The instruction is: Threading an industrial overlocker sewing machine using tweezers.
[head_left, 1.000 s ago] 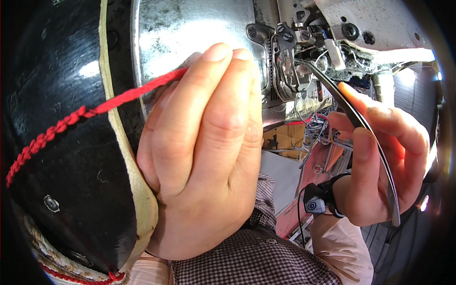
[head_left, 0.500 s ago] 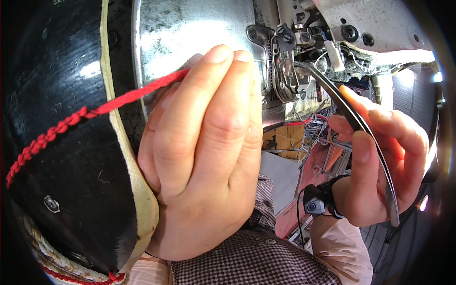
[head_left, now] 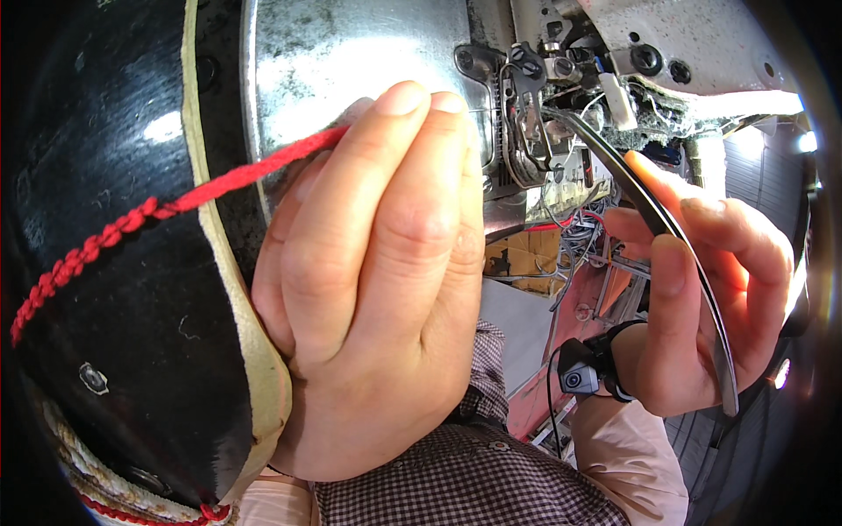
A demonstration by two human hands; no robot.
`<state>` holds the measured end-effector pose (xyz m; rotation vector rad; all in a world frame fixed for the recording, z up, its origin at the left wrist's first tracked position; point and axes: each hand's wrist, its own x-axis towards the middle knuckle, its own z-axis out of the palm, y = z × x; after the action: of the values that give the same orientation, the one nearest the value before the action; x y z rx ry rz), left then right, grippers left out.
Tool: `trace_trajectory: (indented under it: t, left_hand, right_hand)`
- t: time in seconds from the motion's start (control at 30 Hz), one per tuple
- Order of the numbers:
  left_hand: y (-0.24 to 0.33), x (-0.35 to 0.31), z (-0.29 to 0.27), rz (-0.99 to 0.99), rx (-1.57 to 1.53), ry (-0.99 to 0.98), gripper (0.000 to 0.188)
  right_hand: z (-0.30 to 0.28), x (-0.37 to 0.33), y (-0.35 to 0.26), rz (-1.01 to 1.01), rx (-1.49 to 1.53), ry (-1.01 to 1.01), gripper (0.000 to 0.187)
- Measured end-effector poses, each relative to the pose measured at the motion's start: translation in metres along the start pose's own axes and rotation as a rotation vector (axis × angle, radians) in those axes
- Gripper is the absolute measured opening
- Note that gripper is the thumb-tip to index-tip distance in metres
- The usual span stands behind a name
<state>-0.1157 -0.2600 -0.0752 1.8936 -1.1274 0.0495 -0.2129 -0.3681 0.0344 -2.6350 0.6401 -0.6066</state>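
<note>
My left hand (head_left: 377, 298) is closed over a shiny metal plate (head_left: 351, 48), its fingers bent and pressed together. A red braided cord (head_left: 105, 237) runs in from the left and disappears behind these fingers. What the fingertips hold is hidden; a fine thread-like line shows just right of them. Between the thumb and fingers of my right hand (head_left: 702, 272) is a long, curved pair of metal tweezers (head_left: 653, 210). The tweezers' far end reaches into a cluster of small metal machine parts (head_left: 531, 105), right of the plate. Whether its tip touches anything I cannot tell.
A black curved cover (head_left: 114, 175) with a pale padded edge (head_left: 250, 351) stands close left of my left hand. Behind and below the machine parts hang tangled grey wires (head_left: 579, 245) beside a cardboard box (head_left: 526, 259). A small camera (head_left: 579, 377) is strapped at my right wrist.
The tweezers' far end has shifted slightly up and left among the machine parts. My left hand and the red cord look almost unmoved.
</note>
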Motion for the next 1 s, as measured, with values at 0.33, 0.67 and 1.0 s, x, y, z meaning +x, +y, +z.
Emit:
trace_trajectory:
  t: [0.33,0.67,1.0]
  left_hand:
    - [0.0,0.002,-0.003,0.026,0.022,-0.025,0.043]
    - [0.0,0.001,-0.003,0.006,-0.025,-0.002,0.046]
    - [-0.003,-0.001,-0.002,0.017,-0.008,0.009,0.047]
  right_hand:
    - [-0.009,0.002,0.004,-0.057,-0.043,-0.05,0.023]
    - [-0.01,0.002,0.003,-0.056,-0.074,-0.089,0.024]
    - [-0.008,0.004,0.001,-0.051,0.057,-0.078,0.023]
